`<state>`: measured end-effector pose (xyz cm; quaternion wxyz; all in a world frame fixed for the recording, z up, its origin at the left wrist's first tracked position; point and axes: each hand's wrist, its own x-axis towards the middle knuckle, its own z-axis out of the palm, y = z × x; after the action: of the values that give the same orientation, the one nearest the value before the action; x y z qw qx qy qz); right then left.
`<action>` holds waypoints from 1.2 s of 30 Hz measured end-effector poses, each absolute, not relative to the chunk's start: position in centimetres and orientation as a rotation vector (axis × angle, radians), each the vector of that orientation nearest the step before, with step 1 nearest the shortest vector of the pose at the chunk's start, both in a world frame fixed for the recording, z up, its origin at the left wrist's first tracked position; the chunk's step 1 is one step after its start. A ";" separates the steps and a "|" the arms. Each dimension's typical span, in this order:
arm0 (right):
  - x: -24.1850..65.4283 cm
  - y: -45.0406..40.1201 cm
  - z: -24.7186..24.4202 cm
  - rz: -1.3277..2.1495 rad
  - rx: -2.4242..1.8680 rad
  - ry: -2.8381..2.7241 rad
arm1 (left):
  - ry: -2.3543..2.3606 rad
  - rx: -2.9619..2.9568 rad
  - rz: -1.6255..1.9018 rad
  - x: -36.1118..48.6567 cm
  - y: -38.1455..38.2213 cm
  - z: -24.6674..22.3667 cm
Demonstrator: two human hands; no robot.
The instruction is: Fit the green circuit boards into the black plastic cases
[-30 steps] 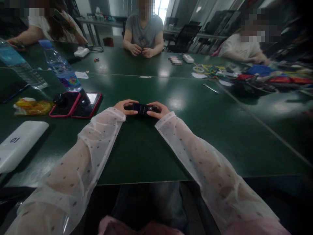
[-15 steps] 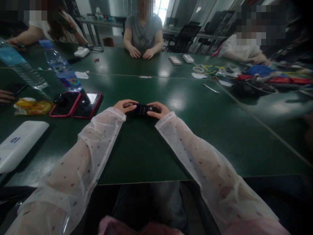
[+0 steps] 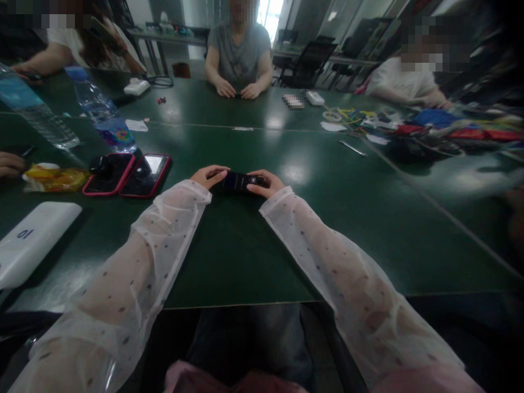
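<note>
right hand (image 3: 268, 183) is clamping a black device (image 3: 236, 182), left hand (image 3: 207, 176) is touching its opposite end, grip unclear; handling is looking unfinished.

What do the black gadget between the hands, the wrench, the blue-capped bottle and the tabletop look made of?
Black gadget: probably plastic, smooth and dark; screen could be glass.
Wrench: likely metal, given its silvery shine.
Bottle: clear plastic, it seems; see-through, ridged body.
Tabletop: glossy green, reflecting light; paint or laminate, can't tell.
</note>
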<state>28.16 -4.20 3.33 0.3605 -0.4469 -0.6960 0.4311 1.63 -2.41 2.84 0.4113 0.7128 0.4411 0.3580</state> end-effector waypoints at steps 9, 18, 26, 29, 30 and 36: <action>27.8 -4.0 2.6 0.747 -1.486 -1.825 | 1.233 2.014 0.826 0.9 -1.3 1.6; 28.1 -4.4 2.1 0.582 -1.337 -1.925 | 1.346 2.041 0.679 0.9 -1.7 2.2; 28.6 -3.9 1.9 0.506 -1.347 -1.916 | 1.379 2.087 0.653 0.9 -1.9 2.5; 29.2 -3.1 1.7 0.578 -1.279 -1.833 | 1.335 2.101 0.673 0.9 -1.9 2.5; 29.5 -2.8 1.7 0.599 -1.268 -1.786 | 1.319 2.111 0.678 0.9 -1.9 2.4; 32.4 -0.8 1.7 0.374 -1.486 -1.507 | 1.342 2.163 0.646 0.6 -1.9 2.3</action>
<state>32.37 -0.77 1.71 0.4761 -0.6081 -0.6165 0.1532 0.62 -1.89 2.30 0.2547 0.7965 0.4942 0.2378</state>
